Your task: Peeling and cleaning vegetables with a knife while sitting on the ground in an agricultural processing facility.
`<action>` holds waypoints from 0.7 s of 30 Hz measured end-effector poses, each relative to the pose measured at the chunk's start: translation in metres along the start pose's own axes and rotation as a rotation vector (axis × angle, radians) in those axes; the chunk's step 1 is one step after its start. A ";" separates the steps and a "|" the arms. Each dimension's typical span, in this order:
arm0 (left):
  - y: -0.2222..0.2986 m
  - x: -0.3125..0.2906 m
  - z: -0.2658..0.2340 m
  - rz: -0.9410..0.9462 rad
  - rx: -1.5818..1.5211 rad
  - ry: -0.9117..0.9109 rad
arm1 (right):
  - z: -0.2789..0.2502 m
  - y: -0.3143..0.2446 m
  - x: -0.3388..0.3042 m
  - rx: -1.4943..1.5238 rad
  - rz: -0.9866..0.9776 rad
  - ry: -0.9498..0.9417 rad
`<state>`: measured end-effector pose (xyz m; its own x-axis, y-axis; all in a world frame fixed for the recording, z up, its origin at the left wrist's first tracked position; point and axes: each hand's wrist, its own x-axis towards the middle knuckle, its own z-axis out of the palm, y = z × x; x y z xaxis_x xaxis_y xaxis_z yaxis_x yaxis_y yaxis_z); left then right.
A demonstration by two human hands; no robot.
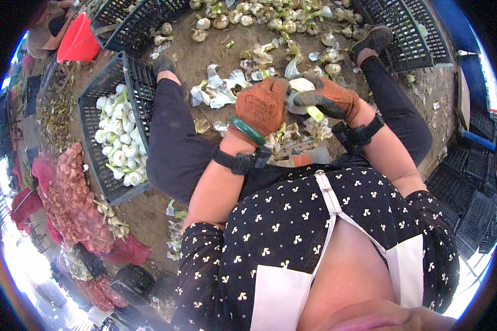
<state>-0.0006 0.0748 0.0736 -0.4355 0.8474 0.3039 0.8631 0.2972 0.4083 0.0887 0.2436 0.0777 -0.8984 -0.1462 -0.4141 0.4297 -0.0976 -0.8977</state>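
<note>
My two hands, in orange-brown knit gloves with dark palms, meet above the ground between my knees. My right hand is closed round a garlic bulb with a pale green stem stub pointing down toward me. Against the bulb's left side, my left hand is curled shut, and what lies inside its fingers is hidden. A green bangle circles the left wrist. Papery white garlic skins are scattered just beyond the left hand.
A black crate of peeled white garlic stands by my left leg. Unpeeled bulbs lie across the ground ahead. More black crates stand at far left and far right. Red net sacks and a red bucket are at left.
</note>
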 end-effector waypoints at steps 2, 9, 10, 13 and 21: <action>-0.004 0.004 -0.004 0.116 0.013 -0.009 | 0.006 -0.007 -0.002 -0.075 0.045 -0.079; -0.016 0.007 0.007 -0.603 -0.474 -0.052 | 0.007 -0.013 -0.002 -0.060 0.171 0.121; -0.016 -0.001 0.013 -0.615 -0.538 -0.196 | 0.005 -0.009 0.000 -0.068 0.069 0.162; -0.001 -0.013 0.033 -0.554 -0.735 -0.301 | 0.009 0.010 0.010 -0.175 -0.138 0.317; -0.012 -0.016 0.011 -0.687 -1.829 -0.191 | -0.070 0.059 0.020 -0.336 -0.190 0.652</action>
<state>-0.0010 0.0630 0.0541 -0.3889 0.8719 -0.2977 -0.7218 -0.0876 0.6865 0.0893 0.3034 0.0059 -0.8708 0.4652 -0.1592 0.3051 0.2572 -0.9169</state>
